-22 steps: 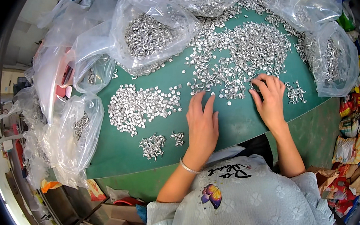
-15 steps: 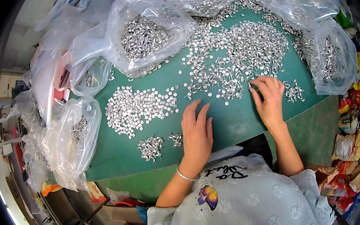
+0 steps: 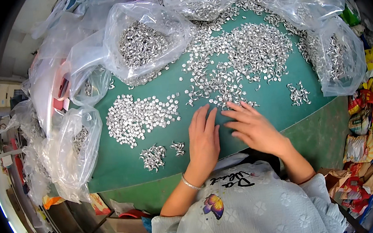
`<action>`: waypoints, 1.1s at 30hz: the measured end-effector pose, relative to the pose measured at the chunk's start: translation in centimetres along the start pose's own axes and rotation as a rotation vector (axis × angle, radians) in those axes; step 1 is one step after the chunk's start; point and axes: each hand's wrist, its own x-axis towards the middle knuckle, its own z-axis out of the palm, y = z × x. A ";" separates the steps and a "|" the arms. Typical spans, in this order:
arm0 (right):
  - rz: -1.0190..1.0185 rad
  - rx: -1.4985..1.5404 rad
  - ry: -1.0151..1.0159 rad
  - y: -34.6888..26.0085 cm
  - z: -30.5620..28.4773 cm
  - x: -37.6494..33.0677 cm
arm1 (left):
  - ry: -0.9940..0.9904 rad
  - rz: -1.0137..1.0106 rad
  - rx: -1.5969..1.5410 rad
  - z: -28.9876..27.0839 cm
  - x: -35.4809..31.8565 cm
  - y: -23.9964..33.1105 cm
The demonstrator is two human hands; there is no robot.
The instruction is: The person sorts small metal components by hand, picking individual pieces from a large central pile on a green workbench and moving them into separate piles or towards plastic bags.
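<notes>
My left hand (image 3: 203, 137) lies over the green tabletop with its fingers stretched forward, holding nothing that I can see. Beside it, my right hand (image 3: 256, 127) has its fingers spread, and their tips reach the near edge of a big scattered heap of small silvery metal pieces (image 3: 258, 49), some curved, some flower-shaped. Left of my left hand is a spread of flower-shaped metal pieces (image 3: 137, 116). Nearer to me sit a small pile of curved metal pieces (image 3: 153, 157) and a smaller cluster (image 3: 178, 148). Another little pile of curved pieces (image 3: 299, 93) rests to the right.
Clear plastic bags of metal pieces ring the green table (image 3: 124, 172): a large open bag (image 3: 110, 47) at the back, one at the right (image 3: 354, 66), one at the left (image 3: 64, 150). Colourful packaging (image 3: 365, 112) is stacked beyond the right edge.
My right hand has moved left, away from the small right-hand pile and closer to my left hand, and its fingers have straightened. The left hand stays nearly in place.
</notes>
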 end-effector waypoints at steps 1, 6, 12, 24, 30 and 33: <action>0.040 -0.003 0.124 0.5 -0.3 -0.3 | -0.008 0.005 0.031 -0.1 0.1 0.1; 0.291 -0.140 0.641 3.7 -2.1 -0.4 | -0.213 0.188 0.253 1.0 1.5 1.3; 0.268 -0.413 0.424 6.0 -3.1 -0.6 | -0.154 0.166 0.280 -0.1 0.3 0.1; 0.129 -0.067 0.265 -0.7 0.1 -0.5 | -0.084 0.138 -0.017 0.0 -0.4 1.3; 0.314 -0.289 0.367 1.9 -2.3 -1.6 | -0.102 0.126 -0.073 1.6 -1.1 0.8; 0.250 -0.257 0.291 1.7 -1.5 -2.2 | -0.112 0.119 -0.089 1.2 -1.2 0.8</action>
